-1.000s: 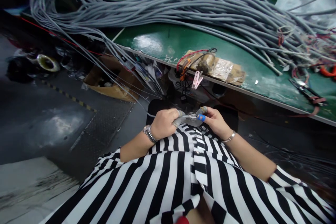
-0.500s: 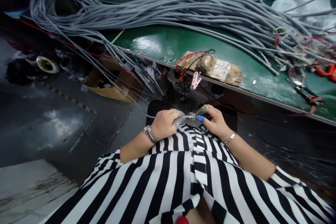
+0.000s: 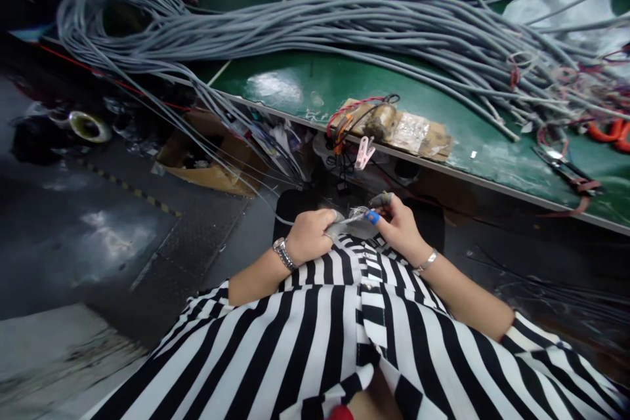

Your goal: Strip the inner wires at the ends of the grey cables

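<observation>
My left hand [image 3: 311, 234] is closed around a grey cable [image 3: 283, 219] in front of my striped shirt. Out of its grip, toward the right, sticks the cable's frayed end, a tuft of thin silvery strands [image 3: 358, 212]. My right hand [image 3: 401, 228] is at that tuft, its blue-wrapped thumb against the strands and its grey-covered index finger just above. The strands between its fingertips are partly hidden. Grey coverings also show on my left fingertips.
A long bundle of grey cables [image 3: 275, 23] lies along the green table [image 3: 275, 85]. Near the table edge are a wooden block [image 3: 438, 141] and a pink clip [image 3: 365, 153]. Pliers [image 3: 566, 167] lie at right. A cardboard box [image 3: 211, 174] stands below.
My right thumb and index finger have parted slightly and shifted a little at the frayed end, which spreads more visibly. My left hand keeps its hold on the cable.
</observation>
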The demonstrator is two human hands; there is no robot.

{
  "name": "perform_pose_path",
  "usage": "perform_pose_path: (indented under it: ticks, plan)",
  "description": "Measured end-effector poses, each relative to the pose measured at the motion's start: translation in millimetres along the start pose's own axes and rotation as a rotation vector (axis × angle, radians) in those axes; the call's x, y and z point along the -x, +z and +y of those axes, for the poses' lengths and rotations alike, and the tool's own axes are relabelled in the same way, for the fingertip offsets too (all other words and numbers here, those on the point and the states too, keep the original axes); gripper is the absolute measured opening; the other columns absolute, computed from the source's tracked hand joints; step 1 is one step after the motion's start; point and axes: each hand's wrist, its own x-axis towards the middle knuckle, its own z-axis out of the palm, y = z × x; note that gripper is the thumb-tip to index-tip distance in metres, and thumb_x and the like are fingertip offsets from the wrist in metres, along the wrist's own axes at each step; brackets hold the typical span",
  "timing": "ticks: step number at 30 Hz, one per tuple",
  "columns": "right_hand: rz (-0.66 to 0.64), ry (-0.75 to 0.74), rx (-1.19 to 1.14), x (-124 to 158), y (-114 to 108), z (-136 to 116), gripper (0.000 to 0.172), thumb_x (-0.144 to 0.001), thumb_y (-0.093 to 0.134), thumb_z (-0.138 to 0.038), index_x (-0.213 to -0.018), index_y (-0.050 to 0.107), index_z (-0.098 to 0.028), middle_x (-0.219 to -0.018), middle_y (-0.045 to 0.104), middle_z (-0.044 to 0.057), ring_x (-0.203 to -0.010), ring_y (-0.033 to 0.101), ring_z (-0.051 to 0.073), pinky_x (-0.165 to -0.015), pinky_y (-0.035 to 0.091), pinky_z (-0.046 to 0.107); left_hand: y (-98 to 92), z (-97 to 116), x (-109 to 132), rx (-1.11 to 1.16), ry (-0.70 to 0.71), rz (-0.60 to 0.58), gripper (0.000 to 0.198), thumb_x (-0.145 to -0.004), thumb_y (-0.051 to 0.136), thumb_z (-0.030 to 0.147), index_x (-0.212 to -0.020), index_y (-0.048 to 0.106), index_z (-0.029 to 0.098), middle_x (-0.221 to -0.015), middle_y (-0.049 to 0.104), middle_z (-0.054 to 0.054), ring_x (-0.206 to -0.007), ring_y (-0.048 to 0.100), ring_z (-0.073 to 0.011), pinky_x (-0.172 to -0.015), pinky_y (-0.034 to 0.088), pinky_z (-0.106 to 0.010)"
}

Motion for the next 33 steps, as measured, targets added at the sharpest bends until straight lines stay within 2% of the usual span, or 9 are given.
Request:
perform_pose_path:
  ticks: [4, 6, 9, 12, 16, 19, 23, 28, 33]
  plan:
    - [-0.035, -0.061, 0.084, 1, -6, -4, 0.022, -0.072, 0.068, -0.032, -0.086, 0.057, -0.020, -0.079, 0.061, 0.002, -0.070, 0.058, 0.016, -0.067, 0.049, 0.030, -1.3, -1, -1, -0.016, -0.034, 0.014, 0.015, -0.072, 0.051, 0.010, -0.079, 0.062, 0.018, -0.071, 0.064, -0.002, -0.065, 0.058, -0.0139, -0.058, 0.038, -0.024]
    - [-0.043, -0.024, -0.071, 1, -4, -4, 0.024, -0.071, 0.069, -0.036, -0.083, 0.055, -0.020, -0.076, 0.059, 0.001, -0.067, 0.056, 0.015, -0.064, 0.048, 0.029, -0.6, 0, -3, -0.007, -0.028, 0.014, 0.014, -0.072, 0.052, 0.010, -0.078, 0.062, 0.018, -0.071, 0.064, -0.002, -0.065, 0.058, -0.0145, -0.058, 0.038, -0.024]
    - [0.033, 0.077, -0.309, -1, 2, -1, 0.030, -0.070, 0.071, -0.042, -0.081, 0.052, -0.021, -0.074, 0.056, -0.001, -0.065, 0.053, 0.013, -0.062, 0.048, 0.027, 2.2, 1, -4, 0.056, -0.021, -0.015, 0.011, -0.074, 0.052, 0.011, -0.077, 0.062, 0.017, -0.070, 0.063, -0.003, -0.064, 0.059, -0.0147, -0.059, 0.040, -0.024]
    - [0.081, 0.116, -0.292, -5, 3, 3, 0.031, -0.069, 0.072, -0.041, -0.084, 0.054, -0.021, -0.074, 0.056, -0.001, -0.065, 0.051, 0.012, -0.062, 0.047, 0.026, 5.7, 2, -5, 0.231, -0.107, -0.020, 0.009, -0.078, 0.053, 0.016, -0.081, 0.061, 0.017, -0.072, 0.065, -0.003, -0.066, 0.061, -0.0138, -0.062, 0.044, -0.023]
    - [0.072, 0.137, -0.221, -6, -4, 7, 0.030, -0.069, 0.073, -0.038, -0.087, 0.057, -0.020, -0.071, 0.056, -0.002, -0.064, 0.050, 0.011, -0.062, 0.046, 0.026, 8.3, 2, -6, 0.542, -0.301, 0.071, 0.009, -0.079, 0.057, 0.022, -0.085, 0.058, 0.016, -0.070, 0.064, -0.001, -0.060, 0.061, -0.0104, -0.056, 0.046, -0.019]
    - [-0.008, 0.248, -0.394, -4, -2, 3, 0.038, -0.062, 0.078, -0.037, -0.089, 0.056, -0.020, -0.072, 0.059, -0.001, -0.066, 0.055, 0.012, -0.063, 0.048, 0.027, 9.9, 4, -7, 0.680, -0.394, 0.078, 0.009, -0.076, 0.057, 0.019, -0.084, 0.054, 0.017, -0.063, 0.060, 0.002, -0.049, 0.056, -0.0081, -0.046, 0.043, -0.017]
    - [-0.164, 0.366, -0.691, -7, 14, -15, 0.054, -0.059, 0.080, -0.030, -0.104, 0.052, -0.022, -0.083, 0.066, 0.001, -0.077, 0.063, 0.015, -0.072, 0.052, 0.030, 15.3, 9, -9, 0.715, -0.401, 0.034, 0.011, -0.072, 0.057, 0.015, -0.082, 0.052, 0.017, -0.063, 0.060, 0.002, -0.046, 0.057, -0.0085, -0.042, 0.043, -0.016]
    - [-0.030, 0.340, -0.816, -17, 27, -30, 0.061, -0.056, 0.080, -0.023, -0.109, 0.050, -0.024, -0.079, 0.067, -0.003, -0.074, 0.064, 0.013, -0.072, 0.051, 0.028, 19.1, 12, -11, 0.673, -0.383, 0.041, 0.012, -0.071, 0.058, 0.014, -0.080, 0.050, 0.017, -0.062, 0.060, 0.002, -0.048, 0.060, -0.0100, -0.043, 0.046, -0.017]
    - [0.039, 0.362, -0.734, -17, 28, -31, 0.051, -0.057, 0.079, -0.024, -0.101, 0.053, -0.021, -0.069, 0.064, -0.005, -0.061, 0.059, 0.010, -0.062, 0.047, 0.025, 17.4, 13, -12, 0.707, -0.427, 0.051, 0.012, -0.071, 0.059, 0.014, -0.079, 0.050, 0.017, -0.062, 0.059, 0.002, -0.045, 0.058, -0.0093, -0.040, 0.045, -0.016]
